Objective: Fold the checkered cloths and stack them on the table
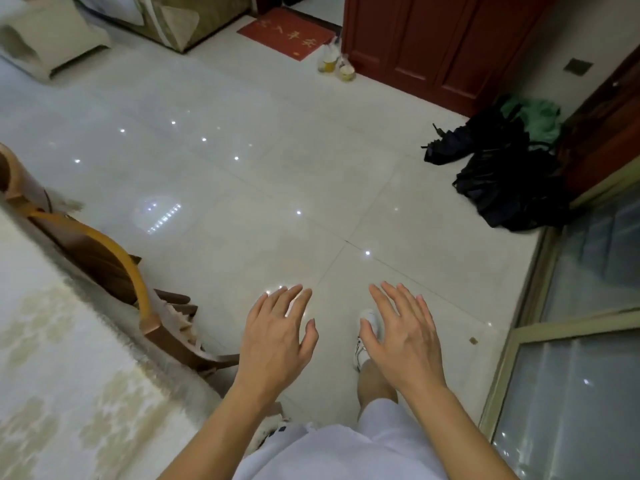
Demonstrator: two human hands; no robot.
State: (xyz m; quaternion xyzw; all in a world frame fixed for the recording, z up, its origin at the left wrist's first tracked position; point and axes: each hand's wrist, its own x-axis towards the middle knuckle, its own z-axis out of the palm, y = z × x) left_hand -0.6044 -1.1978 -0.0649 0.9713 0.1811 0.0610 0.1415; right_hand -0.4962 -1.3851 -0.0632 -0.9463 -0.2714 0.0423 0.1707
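A person is standing on a pale tiled floor [242, 188] and looking down at their own two hands, held out in front of the body, palms down. The left hand [277, 336] is hovering with fingers straight and slightly spread; its grip is fully open and is holding nothing. The right hand [403, 336] is hovering just beside it, apart from it, fingers likewise straight and spread, grip open and empty. Below the right hand a white shoe [367, 337] is showing on the floor.

No checkered cloth is showing anywhere in view, so where the cloths are lying cannot be told. The tabletop [52, 358], covered in a pale patterned cover, is running along the lower left edge of the view, and the part showing is bearing no folded stack. A wooden chair [104, 258] is standing against the tabletop's near edge, between it and the person.

Farther off, dark umbrellas [502, 181] are lying on the floor by a red wooden door [433, 46], with a red mat [287, 32] and some small bags [337, 64] near it.

Judging from the empty hands and the missing cloths, the task appears to be at a point between cloths or before the first one, with no fold under way. The next move is likely calling for turning left toward the tabletop, finding a cloth, and taking hold of it by two corners.
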